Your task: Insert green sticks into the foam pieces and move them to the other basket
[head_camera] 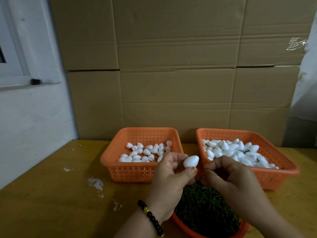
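White egg-shaped foam piece (191, 161), smooth, pinched by left hand (169, 177)

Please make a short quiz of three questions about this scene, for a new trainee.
1. True or false: the left hand holds a white foam piece.
2. Which basket shows green sticks among its foam pieces? A) left basket B) right basket
3. Fill in: the loose green sticks lie in a tray that is ___ the hands.

Key: 1 true; 2 B; 3 below. The right hand is curled; any stick in it is too small to tell.
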A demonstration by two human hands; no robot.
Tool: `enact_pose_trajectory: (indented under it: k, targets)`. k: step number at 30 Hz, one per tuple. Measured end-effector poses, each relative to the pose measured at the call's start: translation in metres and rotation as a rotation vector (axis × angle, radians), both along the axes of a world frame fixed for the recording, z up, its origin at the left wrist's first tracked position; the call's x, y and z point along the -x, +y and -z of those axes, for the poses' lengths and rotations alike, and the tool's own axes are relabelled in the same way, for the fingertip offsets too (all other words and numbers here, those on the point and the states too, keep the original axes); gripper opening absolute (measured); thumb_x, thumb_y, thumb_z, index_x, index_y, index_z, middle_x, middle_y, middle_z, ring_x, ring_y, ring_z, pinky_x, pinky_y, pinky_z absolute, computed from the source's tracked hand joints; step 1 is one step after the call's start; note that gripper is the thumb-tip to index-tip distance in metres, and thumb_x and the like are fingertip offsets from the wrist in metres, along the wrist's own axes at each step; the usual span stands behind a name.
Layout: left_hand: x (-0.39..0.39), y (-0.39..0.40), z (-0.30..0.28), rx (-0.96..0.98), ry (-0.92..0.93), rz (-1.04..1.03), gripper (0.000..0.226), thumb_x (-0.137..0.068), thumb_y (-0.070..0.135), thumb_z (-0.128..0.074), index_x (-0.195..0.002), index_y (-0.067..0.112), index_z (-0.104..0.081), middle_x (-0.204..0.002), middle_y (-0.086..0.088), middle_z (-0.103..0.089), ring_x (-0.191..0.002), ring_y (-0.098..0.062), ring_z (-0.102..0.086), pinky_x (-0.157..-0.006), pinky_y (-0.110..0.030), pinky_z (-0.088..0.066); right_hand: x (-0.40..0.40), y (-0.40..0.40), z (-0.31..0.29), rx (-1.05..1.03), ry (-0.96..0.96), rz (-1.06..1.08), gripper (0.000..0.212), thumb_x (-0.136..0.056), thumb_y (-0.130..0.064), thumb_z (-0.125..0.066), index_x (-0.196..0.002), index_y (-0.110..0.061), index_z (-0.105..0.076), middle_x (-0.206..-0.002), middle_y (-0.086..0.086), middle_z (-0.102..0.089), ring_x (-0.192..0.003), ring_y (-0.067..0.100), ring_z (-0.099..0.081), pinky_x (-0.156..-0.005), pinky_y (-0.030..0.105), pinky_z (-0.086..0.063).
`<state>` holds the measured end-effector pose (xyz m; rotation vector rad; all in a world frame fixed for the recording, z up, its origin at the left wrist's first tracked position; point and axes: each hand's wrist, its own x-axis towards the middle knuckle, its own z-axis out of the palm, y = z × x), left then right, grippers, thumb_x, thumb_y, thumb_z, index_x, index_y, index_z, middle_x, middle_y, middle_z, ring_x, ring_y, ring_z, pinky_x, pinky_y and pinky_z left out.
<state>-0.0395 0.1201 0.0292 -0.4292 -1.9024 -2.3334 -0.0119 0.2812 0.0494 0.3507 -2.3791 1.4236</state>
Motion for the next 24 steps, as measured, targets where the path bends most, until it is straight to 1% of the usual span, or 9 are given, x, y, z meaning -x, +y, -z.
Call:
enact_pose_trajectory:
  k: [4,6,9,11,14,16,19,22,24]
  targets:
    - [-0.003,0.002,-0.003,0.048,-0.028,0.068,0.034,-0.093,0.015,-0.060,-0.119,0.037,-0.056,-0.103,0.015,-0.071,-0.100,-0.011,-0.066,-0.079,-0.031,-0.057,-0.001,-0.001,0.000,0.003,0.015,0.009,0.020,-0.084,-0.020,-0.068,-0.083,-0.040,-0.066,-0.070,0.003,-0.071,-0.066,0.029,-0.066,-0.064,0.051,-0.054]
    - [-0.005,0.004,-0.003,0.098,-0.042,0.101,0.030,-0.097,0.021,-0.053,-0.121,0.038,-0.056,-0.103,0.020,-0.069,-0.100,-0.008,-0.066,-0.080,-0.032,-0.057,0.000,-0.001,0.000,0.003,0.018,0.017,0.018,-0.085,-0.019,-0.068,-0.081,-0.036,-0.068,-0.073,-0.003,-0.072,-0.064,0.020,-0.068,-0.063,0.047,-0.057]
    - [-0.006,0.005,-0.003,0.116,-0.114,0.121,0.020,-0.099,0.023,-0.049,-0.111,0.033,-0.062,-0.108,0.004,-0.069,-0.097,-0.014,-0.067,-0.077,-0.030,-0.055,0.001,0.000,0.001,0.009,0.007,0.021,0.011,-0.085,-0.019,-0.069,-0.080,-0.028,-0.068,-0.074,-0.005,-0.073,-0.068,0.014,-0.070,-0.067,0.044,-0.058]
    - [-0.006,0.005,-0.004,0.047,-0.192,0.177,0.018,-0.099,0.022,-0.048,-0.108,0.029,-0.061,-0.108,-0.003,-0.069,-0.095,-0.018,-0.067,-0.076,-0.032,-0.053,0.002,0.002,0.002,0.009,0.012,0.036,0.010,-0.085,-0.018,-0.070,-0.081,-0.026,-0.068,-0.074,-0.007,-0.073,-0.069,0.011,-0.070,-0.067,0.039,-0.059]
    - [-0.006,0.004,-0.009,-0.157,-0.327,0.285,0.019,-0.099,0.018,-0.043,-0.111,0.018,-0.057,-0.103,-0.011,-0.071,-0.096,-0.024,-0.066,-0.078,-0.035,-0.051,0.004,0.003,0.003,0.048,0.037,0.051,0.011,-0.083,-0.015,-0.072,-0.081,-0.026,-0.068,-0.073,-0.012,-0.073,-0.069,0.003,-0.069,-0.064,0.020,-0.055]
    - [-0.005,0.002,-0.011,-0.269,-0.392,0.348,0.021,-0.098,0.020,-0.039,-0.110,0.015,-0.056,-0.106,-0.012,-0.072,-0.098,-0.023,-0.066,-0.083,-0.036,-0.050,0.005,0.003,0.002,0.076,0.053,0.061,0.012,-0.082,-0.015,-0.074,-0.080,-0.026,-0.070,-0.073,-0.011,-0.073,-0.069,0.004,-0.070,-0.062,0.020,-0.055]
    - [-0.003,0.002,-0.012,-0.396,-0.440,0.403,0.021,-0.098,0.024,-0.035,-0.109,0.020,-0.052,-0.116,-0.013,-0.069,-0.106,-0.024,-0.063,-0.096,-0.040,-0.046,0.004,0.001,0.002,0.110,0.060,0.023,0.014,-0.082,-0.011,-0.074,-0.080,-0.025,-0.072,-0.075,-0.011,-0.074,-0.072,0.004,-0.071,-0.062,0.018,-0.054]
    - [-0.002,0.002,-0.012,-0.477,-0.461,0.436,0.030,-0.097,0.027,-0.038,-0.124,0.020,-0.047,-0.121,-0.013,-0.066,-0.104,-0.023,-0.065,-0.099,-0.041,-0.045,0.003,-0.002,0.004,0.089,0.096,0.045,0.013,-0.081,-0.010,-0.075,-0.080,-0.024,-0.072,-0.075,-0.011,-0.074,-0.070,0.004,-0.070,-0.065,0.021,-0.055]
    - [-0.002,0.003,-0.012,-0.499,-0.469,0.449,0.033,-0.093,0.029,-0.044,-0.123,0.018,-0.051,-0.122,-0.015,-0.065,-0.107,-0.024,-0.064,-0.100,-0.041,-0.045,0.004,-0.004,0.004,0.089,0.117,0.057,0.013,-0.081,-0.010,-0.075,-0.081,-0.022,-0.073,-0.076,-0.013,-0.073,-0.071,0.002,-0.069,-0.065,0.018,-0.054]
